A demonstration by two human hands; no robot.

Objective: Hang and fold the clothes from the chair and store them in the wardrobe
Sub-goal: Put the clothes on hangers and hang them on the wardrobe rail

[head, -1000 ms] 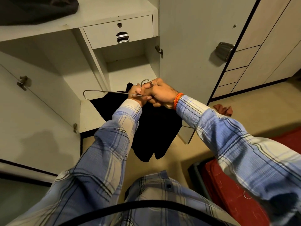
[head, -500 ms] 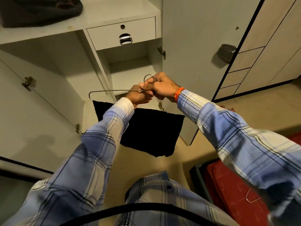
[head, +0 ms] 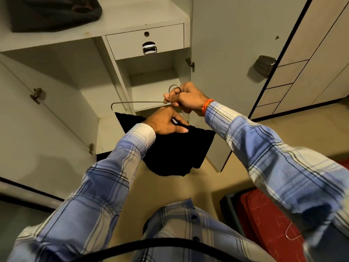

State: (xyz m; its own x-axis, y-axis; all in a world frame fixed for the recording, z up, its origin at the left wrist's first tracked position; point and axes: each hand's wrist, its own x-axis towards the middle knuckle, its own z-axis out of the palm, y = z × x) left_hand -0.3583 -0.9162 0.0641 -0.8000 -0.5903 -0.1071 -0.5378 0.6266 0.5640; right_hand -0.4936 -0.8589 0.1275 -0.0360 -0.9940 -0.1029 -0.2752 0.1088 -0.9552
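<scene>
Head view: right hand (head: 186,100) grips the hanger (head: 136,103) hook; left hand (head: 166,122) rests flat on the black garment (head: 173,150) hanging just below, bar running left-right.

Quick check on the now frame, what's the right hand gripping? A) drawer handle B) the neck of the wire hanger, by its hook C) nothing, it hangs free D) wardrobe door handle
B: the right hand is curled round the wire hanger just below its hook, while the left hand rests on the black garment draped over the hanger's lower bar.
</scene>
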